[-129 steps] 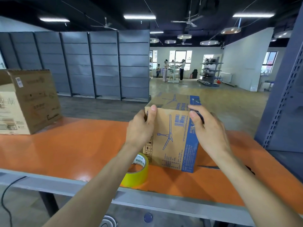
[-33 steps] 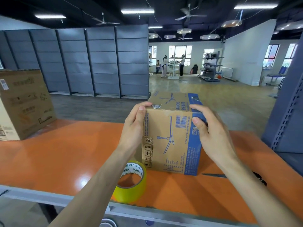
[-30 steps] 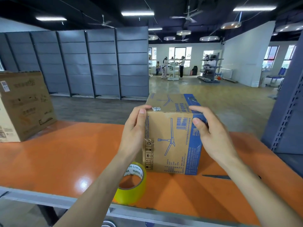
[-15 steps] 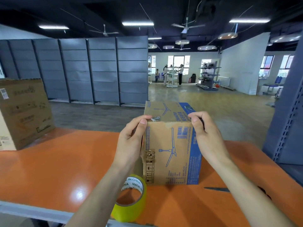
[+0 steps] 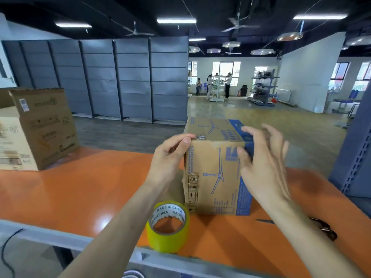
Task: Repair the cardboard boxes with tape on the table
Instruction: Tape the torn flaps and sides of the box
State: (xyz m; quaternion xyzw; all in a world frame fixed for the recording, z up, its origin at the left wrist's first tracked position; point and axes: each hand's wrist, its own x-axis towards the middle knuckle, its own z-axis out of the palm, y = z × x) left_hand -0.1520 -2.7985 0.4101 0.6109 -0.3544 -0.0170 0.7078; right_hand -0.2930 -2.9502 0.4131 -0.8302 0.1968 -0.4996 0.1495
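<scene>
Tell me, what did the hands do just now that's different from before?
The right hand let go of the top right edge of the small box and pulled away, fingers spread. The left hand still holds its top left corner. The small box, yellow tape roll, scissors and big box stayed put on the orange table.

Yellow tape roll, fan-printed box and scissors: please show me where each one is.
yellow tape roll (image 5: 167,242): head view, outer yellow wall.
fan-printed box (image 5: 212,189): head view, front face.
scissors (image 5: 323,229): head view, dark handles.
</scene>
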